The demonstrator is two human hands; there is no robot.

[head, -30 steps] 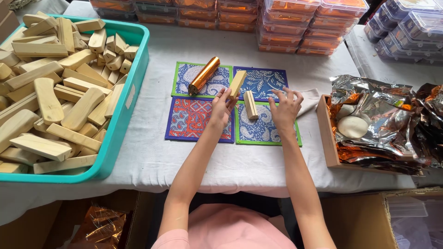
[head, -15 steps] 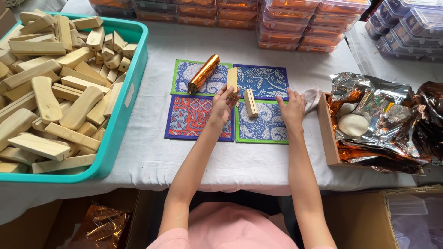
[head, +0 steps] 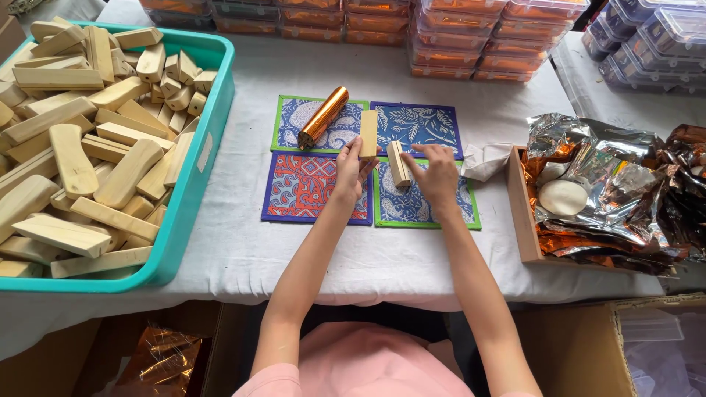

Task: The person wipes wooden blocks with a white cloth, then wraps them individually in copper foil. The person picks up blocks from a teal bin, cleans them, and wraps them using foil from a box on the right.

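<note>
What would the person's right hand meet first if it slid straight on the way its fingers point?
The right hand points left; first comes the small wooden block, apparently already at its fingertips.

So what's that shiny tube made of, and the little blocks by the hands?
The tube looks wrapped in glossy orange-gold foil: it gleams like metal, though what is inside is hidden. The blocks look like pale bare wood, matte and unpainted, with faint grain. The left hand touches one block; the right hand is at the other.

Bystanders on the white table

A teal bin of wooden blocks sits left; stacked orange lidded boxes behind; crumpled foil right.
</note>
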